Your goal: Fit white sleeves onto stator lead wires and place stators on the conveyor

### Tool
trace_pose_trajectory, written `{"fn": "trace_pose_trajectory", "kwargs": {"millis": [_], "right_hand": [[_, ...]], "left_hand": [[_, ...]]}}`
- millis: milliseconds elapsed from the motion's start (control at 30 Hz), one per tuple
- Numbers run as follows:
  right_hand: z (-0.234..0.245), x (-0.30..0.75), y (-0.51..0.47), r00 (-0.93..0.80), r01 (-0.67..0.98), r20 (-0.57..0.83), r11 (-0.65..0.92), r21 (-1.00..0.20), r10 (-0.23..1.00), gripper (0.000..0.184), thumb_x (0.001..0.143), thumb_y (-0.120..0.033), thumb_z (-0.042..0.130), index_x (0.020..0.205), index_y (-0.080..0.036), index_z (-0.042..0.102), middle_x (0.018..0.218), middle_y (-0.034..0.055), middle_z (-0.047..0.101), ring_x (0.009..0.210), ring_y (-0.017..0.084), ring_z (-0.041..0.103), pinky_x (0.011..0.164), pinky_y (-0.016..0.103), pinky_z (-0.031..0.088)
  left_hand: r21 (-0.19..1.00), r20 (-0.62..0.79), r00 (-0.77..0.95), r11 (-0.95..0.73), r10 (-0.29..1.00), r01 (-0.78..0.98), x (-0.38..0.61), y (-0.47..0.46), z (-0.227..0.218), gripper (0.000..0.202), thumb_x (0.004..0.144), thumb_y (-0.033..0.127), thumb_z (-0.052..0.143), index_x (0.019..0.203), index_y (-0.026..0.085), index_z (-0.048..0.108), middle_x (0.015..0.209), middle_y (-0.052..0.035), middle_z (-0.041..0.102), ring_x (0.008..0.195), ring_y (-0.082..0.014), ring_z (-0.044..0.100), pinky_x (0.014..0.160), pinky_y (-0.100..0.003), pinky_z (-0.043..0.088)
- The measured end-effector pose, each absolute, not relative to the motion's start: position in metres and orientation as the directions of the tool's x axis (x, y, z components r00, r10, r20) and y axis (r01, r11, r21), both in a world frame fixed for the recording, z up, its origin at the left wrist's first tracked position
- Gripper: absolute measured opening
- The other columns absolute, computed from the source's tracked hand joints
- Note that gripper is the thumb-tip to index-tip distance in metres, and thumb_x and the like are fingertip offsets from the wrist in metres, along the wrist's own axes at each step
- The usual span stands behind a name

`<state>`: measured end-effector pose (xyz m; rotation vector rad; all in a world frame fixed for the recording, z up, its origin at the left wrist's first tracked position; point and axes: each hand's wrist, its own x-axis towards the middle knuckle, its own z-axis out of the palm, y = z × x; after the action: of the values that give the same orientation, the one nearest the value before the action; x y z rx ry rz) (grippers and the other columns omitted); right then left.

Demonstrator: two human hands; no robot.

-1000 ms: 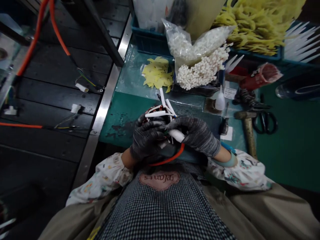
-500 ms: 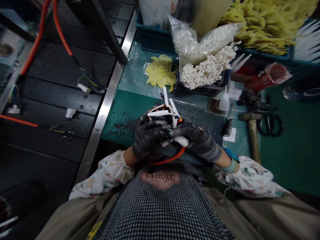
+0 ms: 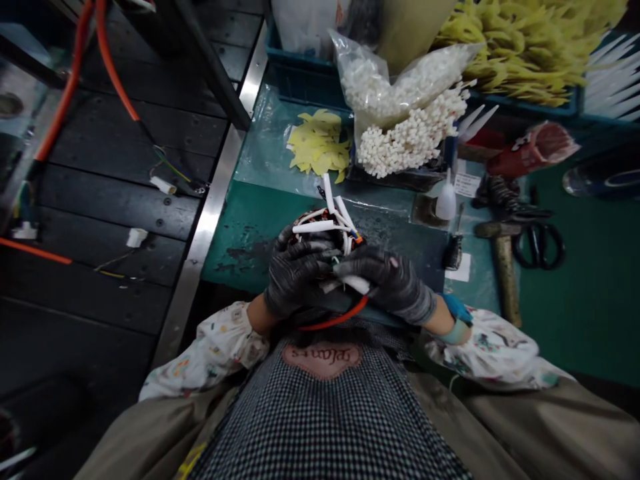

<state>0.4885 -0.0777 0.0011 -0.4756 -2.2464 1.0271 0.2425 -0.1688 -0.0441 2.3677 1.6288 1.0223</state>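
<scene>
A wound motor stator (image 3: 301, 220) with copper coils is in front of my apron, largely covered by both gloved hands. White insulating sleeves (image 3: 313, 227) on its lead wires stick up and out from the top. My left hand (image 3: 299, 275) is closed around the near left side of the stator. The fingers of my right hand (image 3: 387, 280) are pinched on thin wires at the near side, close to my left fingertips; the exact wire ends are too small to make out. A thicker white sleeve (image 3: 356, 285) shows beneath my right fingers. An orange cable (image 3: 335, 325) curves below the hands.
Yellow insulation pieces (image 3: 320, 143) and a bag of short white tubes (image 3: 400, 140) are at the back. To the right are a screwdriver (image 3: 454, 252), a hammer (image 3: 507, 277) and scissors (image 3: 543, 247). A metal rail (image 3: 205, 227) borders the dark conveyor (image 3: 115, 213) on the left.
My right fingertips have shifted slightly left toward my left fingers, with the thicker white sleeve moving along. The whole view has shifted a little; the stator stays in place.
</scene>
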Motion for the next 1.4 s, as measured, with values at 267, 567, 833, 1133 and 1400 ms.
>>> {"fn": "trace_pose_trajectory", "kwargs": {"millis": [267, 567, 833, 1133, 1400], "right_hand": [[-0.014, 0.506, -0.083, -0.828, -0.056, 0.502, 0.854, -0.518, 0.25, 0.024, 0.116, -0.02, 0.066, 0.131, -0.025, 0.083, 0.129, 0.009, 0.089, 0.12, 0.023, 0.085, 0.105, 0.042, 0.073], [-0.003, 0.434, -0.064, -0.538, 0.308, 0.484, 0.696, -0.649, 0.69, 0.03, 0.119, -0.034, 0.05, 0.113, -0.024, 0.077, 0.111, 0.0099, 0.084, 0.105, 0.022, 0.082, 0.099, 0.038, 0.071], [-0.021, 0.455, -0.055, -0.33, 0.438, 0.489, 0.59, -0.678, 0.807, 0.03, 0.107, -0.034, 0.071, 0.129, -0.015, 0.078, 0.114, 0.0157, 0.084, 0.101, 0.034, 0.081, 0.094, 0.056, 0.074], [-0.002, 0.429, 0.028, -0.901, 0.275, 0.098, 0.732, -0.623, 0.422, 0.033, 0.096, -0.017, 0.087, 0.129, -0.024, 0.088, 0.117, 0.0038, 0.087, 0.098, 0.02, 0.077, 0.092, 0.033, 0.066], [0.004, 0.45, 0.028, -0.771, 0.431, 0.4, 0.868, -0.246, 0.496, 0.043, 0.106, -0.047, 0.089, 0.141, -0.023, 0.086, 0.134, 0.0157, 0.085, 0.114, 0.031, 0.077, 0.097, 0.044, 0.063]], "left_hand": [[0.475, 0.417, 0.168, -0.372, 0.893, 0.797, 0.247, -0.169, -0.031, 0.023, 0.107, 0.052, 0.074, 0.096, 0.033, 0.082, 0.111, 0.0073, 0.091, 0.113, -0.0205, 0.087, 0.146, -0.053, 0.045], [0.442, 0.613, 0.172, -0.515, 0.771, 0.735, 0.249, -0.162, -0.036, 0.012, 0.115, 0.042, 0.071, 0.113, 0.032, 0.079, 0.112, 0.0095, 0.091, 0.113, -0.0158, 0.087, 0.155, -0.049, 0.023], [0.088, 0.49, 0.451, -0.557, 0.746, 0.826, 0.21, -0.182, -0.016, 0.036, 0.112, 0.023, 0.072, 0.145, 0.036, 0.076, 0.14, -0.0033, 0.084, 0.136, -0.0252, 0.074, 0.118, -0.045, 0.063], [0.001, 0.222, 0.648, -0.665, 0.728, 0.747, 0.192, -0.164, 0.022, 0.036, 0.108, 0.012, 0.065, 0.134, 0.029, 0.082, 0.125, -0.0043, 0.085, 0.106, -0.0236, 0.073, 0.09, -0.035, 0.058], [-0.171, 0.513, 0.549, -0.548, 0.659, 0.819, 0.19, -0.182, -0.006, 0.023, 0.103, 0.025, 0.075, 0.122, 0.032, 0.085, 0.124, -0.0017, 0.087, 0.132, -0.0249, 0.068, 0.129, -0.043, 0.043]]}}
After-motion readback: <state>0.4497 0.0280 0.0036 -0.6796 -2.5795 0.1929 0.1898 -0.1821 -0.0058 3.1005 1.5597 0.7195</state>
